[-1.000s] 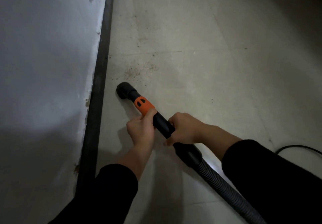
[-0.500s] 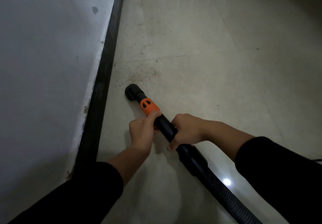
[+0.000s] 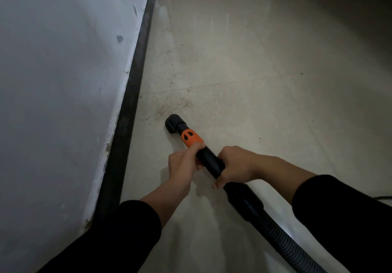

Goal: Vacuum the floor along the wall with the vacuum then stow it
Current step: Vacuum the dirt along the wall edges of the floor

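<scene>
Both hands wrapped tight on the black vacuum tube with orange collar: left hand just behind the collar, right hand further back. Black round nozzle on the beige tiled floor, touching reddish-brown speckled dirt, near the dark skirting strip.

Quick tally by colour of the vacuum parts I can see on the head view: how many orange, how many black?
Orange: 1, the collar
Black: 3, the nozzle, the rigid tube, the ribbed hose
Total: 4
</scene>
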{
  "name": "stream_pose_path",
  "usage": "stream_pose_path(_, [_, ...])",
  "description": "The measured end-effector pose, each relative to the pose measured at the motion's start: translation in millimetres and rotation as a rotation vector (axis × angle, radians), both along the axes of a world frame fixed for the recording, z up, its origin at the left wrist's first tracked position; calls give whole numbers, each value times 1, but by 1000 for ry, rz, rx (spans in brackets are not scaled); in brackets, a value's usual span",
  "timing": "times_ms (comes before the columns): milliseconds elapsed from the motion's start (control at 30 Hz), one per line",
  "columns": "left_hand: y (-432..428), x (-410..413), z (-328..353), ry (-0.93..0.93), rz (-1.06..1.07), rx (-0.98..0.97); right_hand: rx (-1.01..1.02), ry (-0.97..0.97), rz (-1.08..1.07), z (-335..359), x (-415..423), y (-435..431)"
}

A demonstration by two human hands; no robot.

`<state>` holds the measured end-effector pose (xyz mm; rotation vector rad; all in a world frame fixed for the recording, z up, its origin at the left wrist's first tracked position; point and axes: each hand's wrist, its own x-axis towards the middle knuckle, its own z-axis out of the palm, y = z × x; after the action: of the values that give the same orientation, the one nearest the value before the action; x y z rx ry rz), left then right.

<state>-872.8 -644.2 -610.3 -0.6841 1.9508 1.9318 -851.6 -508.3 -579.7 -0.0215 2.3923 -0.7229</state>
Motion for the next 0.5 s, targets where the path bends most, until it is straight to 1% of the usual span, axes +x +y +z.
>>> stream_pose_path(233, [12,-5,0,-26,-26,8,10,1,-36,4,2,11])
stream_pose_path(500, [27,-12,1,-11,-72,58,24,30,-98,7,1,22])
